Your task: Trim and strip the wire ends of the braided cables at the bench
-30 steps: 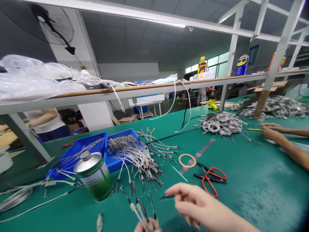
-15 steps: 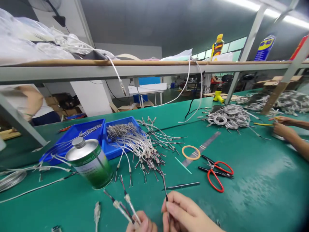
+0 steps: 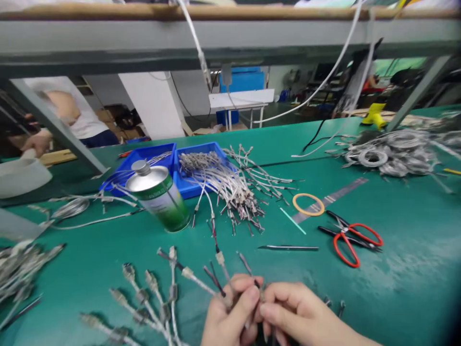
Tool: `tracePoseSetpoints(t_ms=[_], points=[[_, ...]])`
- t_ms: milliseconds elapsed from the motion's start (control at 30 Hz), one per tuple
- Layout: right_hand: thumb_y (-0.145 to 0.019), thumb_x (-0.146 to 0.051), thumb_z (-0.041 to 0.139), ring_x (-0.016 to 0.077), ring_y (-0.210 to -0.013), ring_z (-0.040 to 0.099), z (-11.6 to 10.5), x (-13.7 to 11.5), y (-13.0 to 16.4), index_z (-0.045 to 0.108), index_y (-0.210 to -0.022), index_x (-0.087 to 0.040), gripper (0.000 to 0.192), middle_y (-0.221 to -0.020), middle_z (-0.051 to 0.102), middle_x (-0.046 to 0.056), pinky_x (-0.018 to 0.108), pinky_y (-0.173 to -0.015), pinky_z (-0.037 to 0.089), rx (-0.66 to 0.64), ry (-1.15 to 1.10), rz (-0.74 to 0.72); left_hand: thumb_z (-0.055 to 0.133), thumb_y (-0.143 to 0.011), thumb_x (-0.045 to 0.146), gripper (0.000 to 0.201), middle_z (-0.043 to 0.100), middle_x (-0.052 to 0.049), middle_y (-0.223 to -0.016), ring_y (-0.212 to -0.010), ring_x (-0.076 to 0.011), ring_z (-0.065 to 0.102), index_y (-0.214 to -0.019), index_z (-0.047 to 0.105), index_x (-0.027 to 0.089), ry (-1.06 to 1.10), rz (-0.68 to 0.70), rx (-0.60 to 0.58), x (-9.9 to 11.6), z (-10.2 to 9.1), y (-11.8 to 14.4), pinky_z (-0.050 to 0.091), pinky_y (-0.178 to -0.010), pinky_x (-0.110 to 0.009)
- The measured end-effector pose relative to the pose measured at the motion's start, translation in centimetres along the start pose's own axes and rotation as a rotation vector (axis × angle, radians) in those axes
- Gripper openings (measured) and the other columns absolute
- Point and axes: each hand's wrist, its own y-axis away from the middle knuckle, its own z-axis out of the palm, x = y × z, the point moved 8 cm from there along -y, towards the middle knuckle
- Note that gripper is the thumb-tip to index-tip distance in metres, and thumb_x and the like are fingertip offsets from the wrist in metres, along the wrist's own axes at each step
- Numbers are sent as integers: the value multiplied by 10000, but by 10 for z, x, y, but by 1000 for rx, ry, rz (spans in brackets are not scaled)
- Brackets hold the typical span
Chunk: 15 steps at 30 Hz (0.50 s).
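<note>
Past fanned USB plugs [image 3: 128, 273] at left; now gripping several wire-tipped cables [image 3: 200, 282] in the left hand [image 3: 230, 315], over the green bench [image 3: 403, 298]; pinching narrowly with the right hand [image 3: 302, 307], apparently on one cable's end, touching the left; seemingly aligning wire ends; calling next for a steady, fine pinch; on to red-handled snips [image 3: 344, 231], far right.

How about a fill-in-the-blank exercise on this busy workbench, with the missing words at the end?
1. Both trays behind the metal can are coloured ____.
2. The scissors have handles coloured ____.
3. In the picture, the ring lies to the ____ of the metal can.
4. The left hand grips cables above a table coloured ____.

Missing words: blue; red; right; green.
</note>
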Motion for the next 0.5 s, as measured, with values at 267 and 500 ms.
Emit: tracePoseSetpoints(t_ms=[267, 500], points=[[-926, -468, 508, 52, -404, 452, 0, -4, 6, 569, -767, -123, 385, -551, 504, -24, 150, -405, 335, -37, 44, 20, 857, -543, 294, 355, 603, -14, -664, -421, -25, 382, -810, 689, 129, -5, 11, -53, 1, 7, 7, 184, -399, -173], [-936, -432, 508, 40, -449, 445, 1, -13, 12, 553, -767, -133, 346, -637, 483, -28, 132, -413, 374, -15, 85, 10, 803, -643, 265, 222, 596, -32, -855, -477, -19, 403, -753, 656, 139, -22, 2, -109, 3, 11, 10, 189, -431, -185]])
